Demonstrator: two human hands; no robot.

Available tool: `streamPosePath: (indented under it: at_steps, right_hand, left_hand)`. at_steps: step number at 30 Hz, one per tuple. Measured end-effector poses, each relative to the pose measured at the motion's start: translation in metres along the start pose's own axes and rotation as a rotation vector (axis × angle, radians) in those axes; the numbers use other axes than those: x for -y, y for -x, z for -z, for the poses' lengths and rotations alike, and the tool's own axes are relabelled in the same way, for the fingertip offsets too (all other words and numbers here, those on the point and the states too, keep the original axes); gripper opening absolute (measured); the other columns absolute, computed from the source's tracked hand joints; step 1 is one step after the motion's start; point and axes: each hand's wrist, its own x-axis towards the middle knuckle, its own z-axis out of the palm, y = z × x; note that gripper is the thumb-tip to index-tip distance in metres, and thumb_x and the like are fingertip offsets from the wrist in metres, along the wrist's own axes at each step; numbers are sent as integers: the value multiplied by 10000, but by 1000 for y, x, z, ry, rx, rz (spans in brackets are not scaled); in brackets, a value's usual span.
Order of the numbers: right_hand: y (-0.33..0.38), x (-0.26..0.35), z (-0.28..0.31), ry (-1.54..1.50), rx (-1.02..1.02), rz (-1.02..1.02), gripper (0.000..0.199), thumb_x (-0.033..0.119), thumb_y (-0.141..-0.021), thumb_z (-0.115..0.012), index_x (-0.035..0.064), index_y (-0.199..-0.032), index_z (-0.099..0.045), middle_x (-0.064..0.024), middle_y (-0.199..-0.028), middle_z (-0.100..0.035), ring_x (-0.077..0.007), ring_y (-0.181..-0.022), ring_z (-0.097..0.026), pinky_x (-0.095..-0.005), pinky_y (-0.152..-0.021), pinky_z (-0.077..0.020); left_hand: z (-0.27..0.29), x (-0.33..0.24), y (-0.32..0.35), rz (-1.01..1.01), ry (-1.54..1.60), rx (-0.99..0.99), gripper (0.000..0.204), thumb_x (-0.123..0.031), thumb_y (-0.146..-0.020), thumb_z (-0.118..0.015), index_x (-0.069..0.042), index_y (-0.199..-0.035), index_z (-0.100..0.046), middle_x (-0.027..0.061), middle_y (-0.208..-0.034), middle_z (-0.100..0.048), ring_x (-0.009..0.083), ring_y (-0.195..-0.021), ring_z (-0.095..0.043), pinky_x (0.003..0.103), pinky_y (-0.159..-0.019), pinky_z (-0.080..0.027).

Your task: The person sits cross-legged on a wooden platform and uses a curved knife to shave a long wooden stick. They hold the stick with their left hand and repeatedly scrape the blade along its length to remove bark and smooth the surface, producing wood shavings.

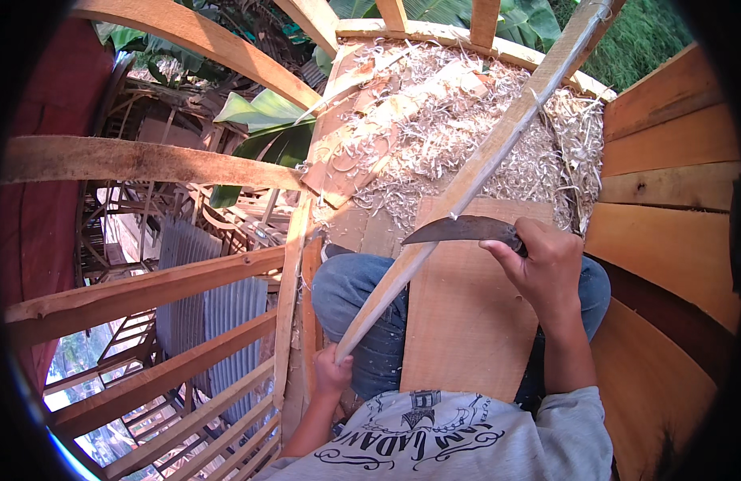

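My left hand (333, 370) is wrapped round the near end of a long pale wooden pole (486, 172), which slants up and away to the upper right. A broad, dark knife with a curved blade (458, 230) lies across the pole; my right hand (547, 256) grips its handle, thumb pressed toward the base of the blade. The handle is mostly hidden by my fingers. Under the pole a flat wooden board (474, 313) rests across my lap, between my knees in blue jeans.
Curled wood shavings (466, 132) cover the floor ahead. Wooden rails (162, 280) border the left side, with corrugated metal sheets (234, 321) far below beyond them. Curved wall planks (659, 248) rise close on my right. Banana leaves (266, 112) hang past the left edge.
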Motion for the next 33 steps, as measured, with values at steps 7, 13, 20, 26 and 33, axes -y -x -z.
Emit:
streamPosePath:
  at_steps: [7,13,20,26,33]
  right_hand:
    - [-5,-4,-3,-29,-73,-29,473,478,-744,-688,67,-592,-508,-77,-491,-490,-248,-439,-525,-343,-416,-387]
    - [-23,-65,21,-183,-290,-452,491,397,-821,-659,-17,-617,-492,-126,-474,-443,-277,-424,-444,-348,-424,-327]
    - [-4,-12,20,-231,-109,-150,477,416,-764,-702,29,-579,-494,-111,-472,-464,-278,-417,-471,-350,-409,-358]
    - [-18,-11,4,-162,-98,-191,471,436,-792,-667,30,-588,-541,-114,-480,-488,-257,-426,-503,-349,-419,-372]
    - [-12,-66,32,-267,-253,-480,437,351,-879,-607,-37,-683,-565,-111,-464,-401,-156,-421,-340,-331,-426,-290]
  left_hand:
    - [1,-2,-1,-2,-12,-11,721,-684,-806,-438,13,-634,-507,177,-504,-447,375,-503,-541,408,-477,-385]
    - [0,-2,-4,-44,-23,5,729,-694,-808,-414,6,-622,-494,175,-498,-438,380,-498,-529,411,-471,-375]
    - [-1,7,2,-32,-30,-1,735,-701,-810,-399,4,-627,-490,176,-523,-447,372,-503,-513,409,-482,-377]
    - [-6,-9,5,-3,-30,-68,720,-692,-808,-425,8,-663,-506,174,-543,-461,362,-509,-516,410,-498,-383]
    - [-7,-8,5,-21,-79,-66,682,-662,-814,-450,6,-697,-521,185,-561,-485,404,-552,-535,432,-508,-394]
